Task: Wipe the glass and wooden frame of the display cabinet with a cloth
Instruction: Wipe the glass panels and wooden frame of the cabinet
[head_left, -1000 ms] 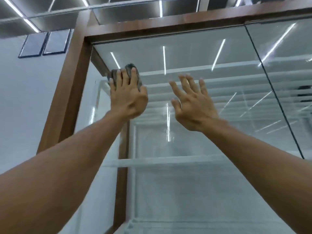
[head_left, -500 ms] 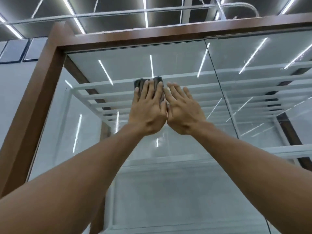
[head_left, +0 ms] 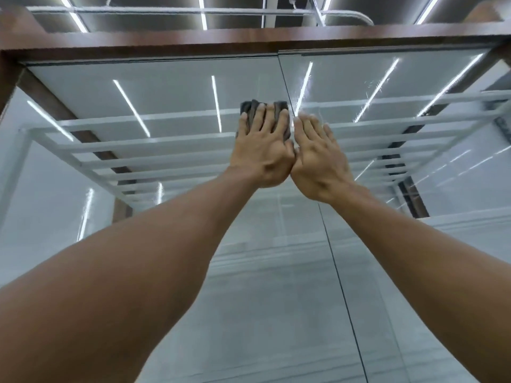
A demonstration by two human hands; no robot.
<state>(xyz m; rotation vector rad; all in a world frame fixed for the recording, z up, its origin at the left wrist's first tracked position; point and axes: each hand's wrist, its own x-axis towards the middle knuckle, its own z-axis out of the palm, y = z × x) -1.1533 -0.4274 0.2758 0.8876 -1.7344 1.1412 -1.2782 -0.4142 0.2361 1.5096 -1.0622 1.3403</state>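
A tall display cabinet has glass panes set in a dark brown wooden frame. High on the left pane, my left hand presses a folded grey cloth flat against the glass with straight fingers. The cloth's top edge shows above my fingertips; the rest is hidden under the hand. My right hand lies flat on the glass right beside it, fingers straight, thumb sides touching, just across the vertical seam between the two panes.
White shelves run across inside the cabinet behind the glass. Ceiling strip lights reflect in the panes. The wooden left post and a white wall stand at the left. A dark post shows at the right.
My left hand slid the cloth rightwards from the left frame to the pane seam. The right hand came against the left hand and lies flat on the glass. The view panned right.
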